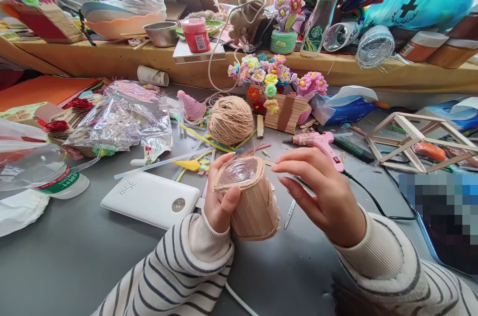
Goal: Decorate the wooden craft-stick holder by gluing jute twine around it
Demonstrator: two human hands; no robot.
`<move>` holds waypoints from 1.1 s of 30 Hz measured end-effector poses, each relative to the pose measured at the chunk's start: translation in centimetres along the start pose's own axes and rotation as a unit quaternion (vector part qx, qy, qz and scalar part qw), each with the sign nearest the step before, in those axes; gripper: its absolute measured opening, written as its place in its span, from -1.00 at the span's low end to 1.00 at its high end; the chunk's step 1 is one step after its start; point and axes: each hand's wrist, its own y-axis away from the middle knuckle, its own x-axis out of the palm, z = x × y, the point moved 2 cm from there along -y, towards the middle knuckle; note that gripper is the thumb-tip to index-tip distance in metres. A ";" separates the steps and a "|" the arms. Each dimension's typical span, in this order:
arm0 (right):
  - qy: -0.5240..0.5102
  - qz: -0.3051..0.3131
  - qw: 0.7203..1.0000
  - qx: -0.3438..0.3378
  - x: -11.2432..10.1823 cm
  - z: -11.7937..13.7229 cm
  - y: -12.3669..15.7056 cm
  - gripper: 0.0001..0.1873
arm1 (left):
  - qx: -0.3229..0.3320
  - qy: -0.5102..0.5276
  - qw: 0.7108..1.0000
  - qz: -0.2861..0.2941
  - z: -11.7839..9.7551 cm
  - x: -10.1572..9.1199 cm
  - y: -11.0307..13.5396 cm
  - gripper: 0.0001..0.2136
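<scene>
My left hand (220, 201) grips a small cup (254, 204) covered in flat wooden sticks, with twine around its edges. The cup is tilted, and its clear plastic round end faces up toward me. Just right of the cup, my right hand (321, 191) hovers with its fingers apart and nothing in them. Behind the cup sits a ball of jute twine (230, 121). A pink glue gun (313, 144) lies beyond my right hand, its black cord running to the right.
A white power bank (151, 199) lies left of my left hand. Flower-topped stick boxes (282, 114) stand at the back. At right are a wooden stick frame (421, 141) and a phone (444, 226). Jars, a glass bottle (319, 24) and pipe cleaners crowd the ledge.
</scene>
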 end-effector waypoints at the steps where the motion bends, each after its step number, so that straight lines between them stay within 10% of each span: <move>1: 0.013 0.000 1.000 -0.009 0.1 0.1 0.0 -0.85 | 0.006 -0.002 1.000 0.024 0.0 -0.1 0.0 -0.45; 17: 0.044 -0.017 0.998 -0.041 0.8 0.4 0.3 -0.87 | -0.046 -0.003 0.998 -0.037 -1.1 1.3 0.5 -0.40; 25: -0.054 0.030 0.998 0.016 0.8 0.2 0.4 -0.82 | 0.132 -0.068 0.988 0.030 -0.8 -0.3 -0.2 -0.42; 33: -0.098 0.060 0.992 0.045 1.0 0.0 0.4 -0.93 | 0.105 -0.123 0.986 0.033 -1.4 -0.1 -0.3 -0.39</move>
